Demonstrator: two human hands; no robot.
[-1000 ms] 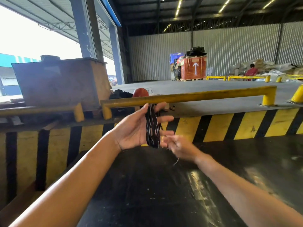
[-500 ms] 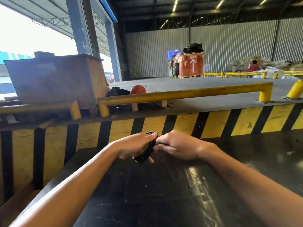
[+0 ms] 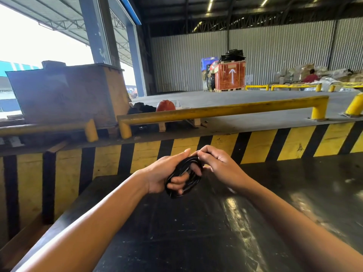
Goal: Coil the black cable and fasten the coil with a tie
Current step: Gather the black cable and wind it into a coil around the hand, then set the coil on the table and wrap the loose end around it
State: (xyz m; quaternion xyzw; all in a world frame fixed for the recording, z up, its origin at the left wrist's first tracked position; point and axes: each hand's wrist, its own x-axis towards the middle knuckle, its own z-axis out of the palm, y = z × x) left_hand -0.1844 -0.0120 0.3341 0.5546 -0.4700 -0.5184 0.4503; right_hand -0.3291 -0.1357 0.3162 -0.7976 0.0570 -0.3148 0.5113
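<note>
The black cable [image 3: 193,182] is wound into a small oval coil, held just above the black table [image 3: 196,232]. My left hand [image 3: 167,173] grips the coil with its fingers curled through the loop. My right hand [image 3: 220,163] pinches the coil's upper end, fingers closed there. Whether a tie sits under those fingers is hidden; no tie is visible.
A yellow-and-black striped barrier [image 3: 255,146] rises behind the table, topped by a yellow rail [image 3: 225,110]. Beyond it lie a red helmet [image 3: 165,106], a large grey-brown box [image 3: 68,93], a red crate [image 3: 229,76] and a seated person [image 3: 310,76] far off.
Both hands dropped from chest height to just above the table. The coil went from upright in my open left palm to tilted, gripped by both hands, which closed together on it.
</note>
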